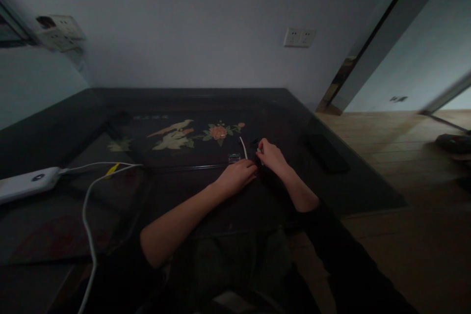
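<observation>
My left hand [239, 174] rests low over the dark tabletop, its fingers bent and pressed together. Whatever is under those fingers is hidden. A thin white stick [244, 148] with a darker far tip runs up from behind them; whether the hand grips it I cannot tell. Just beyond that hand lies a small clear case [234, 158]. Close on the right, my right hand [273, 155] is closed in a pinch around a small pale piece [259, 150], too dim to name. A small black thing [254, 142] is right beside its fingertips.
The glossy black table [191, 100] has a bird-and-flower picture [219, 132] in its top. A flat black object [326, 153] lies at right. At left are a white power strip [31, 184] and its cable [86, 218]. A wall socket [300, 38] is above the back edge.
</observation>
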Tool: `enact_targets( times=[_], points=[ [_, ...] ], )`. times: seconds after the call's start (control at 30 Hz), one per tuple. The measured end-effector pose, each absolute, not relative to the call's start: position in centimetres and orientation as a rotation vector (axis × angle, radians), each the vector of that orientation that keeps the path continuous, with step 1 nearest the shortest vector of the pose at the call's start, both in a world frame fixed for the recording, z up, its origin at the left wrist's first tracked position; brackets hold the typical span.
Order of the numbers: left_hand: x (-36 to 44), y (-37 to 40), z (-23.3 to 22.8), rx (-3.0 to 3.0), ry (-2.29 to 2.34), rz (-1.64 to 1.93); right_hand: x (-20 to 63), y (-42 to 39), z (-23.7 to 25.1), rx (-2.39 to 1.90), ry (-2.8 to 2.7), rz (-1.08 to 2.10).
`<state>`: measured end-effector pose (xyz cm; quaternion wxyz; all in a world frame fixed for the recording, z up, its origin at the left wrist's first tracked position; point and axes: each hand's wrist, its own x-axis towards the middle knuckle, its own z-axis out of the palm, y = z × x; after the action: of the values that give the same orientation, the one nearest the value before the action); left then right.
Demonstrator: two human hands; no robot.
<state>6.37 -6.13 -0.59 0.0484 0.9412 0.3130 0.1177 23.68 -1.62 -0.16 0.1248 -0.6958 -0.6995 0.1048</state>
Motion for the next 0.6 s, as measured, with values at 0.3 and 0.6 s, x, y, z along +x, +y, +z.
enact_targets(
  times=[0.3,0.6],
  points=[
    [6.3,-6.2,-0.7,2.861,0.923,0.385,23.5,-1.6,-0.4,-1.982,-2.058,0.283],
    [5.5,-5.8,0.7,2.757,0.989,0.639,23.5,-1.5,-0.6,-1.962,-2.067,0.294]
  ],
)
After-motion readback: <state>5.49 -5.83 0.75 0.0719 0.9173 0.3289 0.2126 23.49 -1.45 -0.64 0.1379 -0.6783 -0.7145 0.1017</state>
